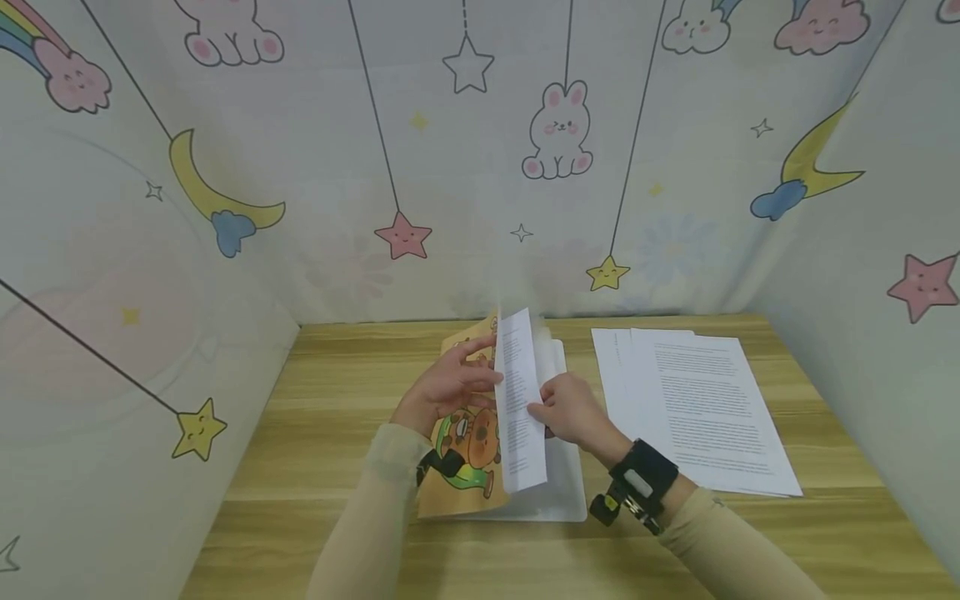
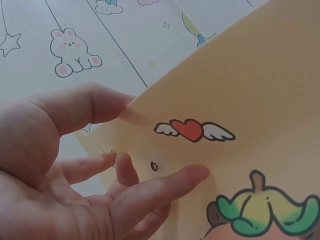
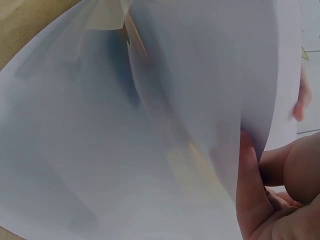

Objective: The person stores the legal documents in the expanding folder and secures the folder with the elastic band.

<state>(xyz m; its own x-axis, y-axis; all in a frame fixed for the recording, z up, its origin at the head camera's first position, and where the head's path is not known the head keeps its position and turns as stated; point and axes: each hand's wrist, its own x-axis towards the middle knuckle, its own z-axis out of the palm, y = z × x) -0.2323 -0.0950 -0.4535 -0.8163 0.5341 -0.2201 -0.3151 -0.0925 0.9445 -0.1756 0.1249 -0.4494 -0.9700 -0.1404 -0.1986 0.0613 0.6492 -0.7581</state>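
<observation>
An orange folder with a cartoon cover (image 1: 463, 492) stands partly open on the table, its white inner sheets (image 1: 564, 475) spread to the right. Between thumb and fingers, my right hand (image 1: 573, 410) pinches a white printed sheet (image 1: 522, 400) by its right edge, holding it up along the opening. In the right wrist view, the thumb and a finger of the right hand (image 3: 272, 195) grip the edge beside pale, translucent layers (image 3: 125, 165). My left hand (image 1: 453, 385) touches the cover with spread fingers; in the left wrist view they lie near a winged heart (image 2: 187, 130).
A stack of printed papers (image 1: 708, 408) lies on the wooden table (image 1: 315, 433), right of the folder. A white cloth backdrop (image 1: 465, 167) with cartoon prints closes off the back and both sides. A dark strap with a camera (image 1: 641, 483) sits on the right wrist.
</observation>
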